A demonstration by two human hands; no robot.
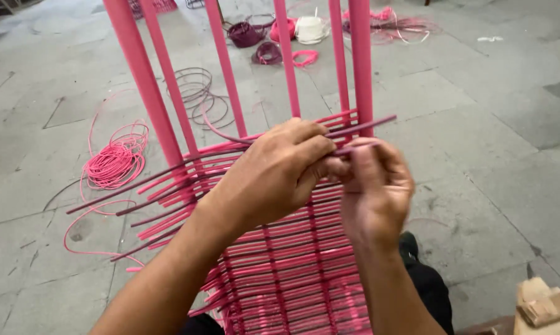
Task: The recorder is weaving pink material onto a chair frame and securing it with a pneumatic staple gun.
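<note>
Pink frame [362, 62], upright bars, centre of view. Lower part already woven with pink and maroon strands [286, 273], rows packed close; upper bars bare, so weaving roughly half done by the look. Maroon strand [370, 123] at top row, threaded across bars. Left hand [273, 174] curled over it, fingers pinched shut on strand. Right hand [376, 186] alongside, fingertips closed, touching same strand. Loose pink coil [113, 162] on concrete floor [491, 155], left.
</note>
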